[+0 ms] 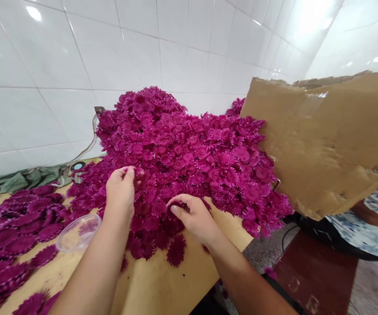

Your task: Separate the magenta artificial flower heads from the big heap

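A big heap of magenta flower heads (182,144) with narrow, fringed petals lies in front of me. My left hand (121,188) is over the left part of the heap, its thumb and fingers pinched together. Something small and magenta shows at those fingertips, too blended with the heap to make out. Lower and to the right, my right hand (192,214) has its index finger and thumb curled around a dark magenta flower head (181,204), partly hidden by the fingers. One loose flower head (176,250) lies below the heap's front edge.
More flower heads (14,236) spread flat at left, beside a clear plastic tub (79,234). A cardboard sheet (333,140) stands at right, with a person's arm (374,215) behind it. Green cloth (21,178) and a cable (88,146) lie by the tiled wall (70,57).
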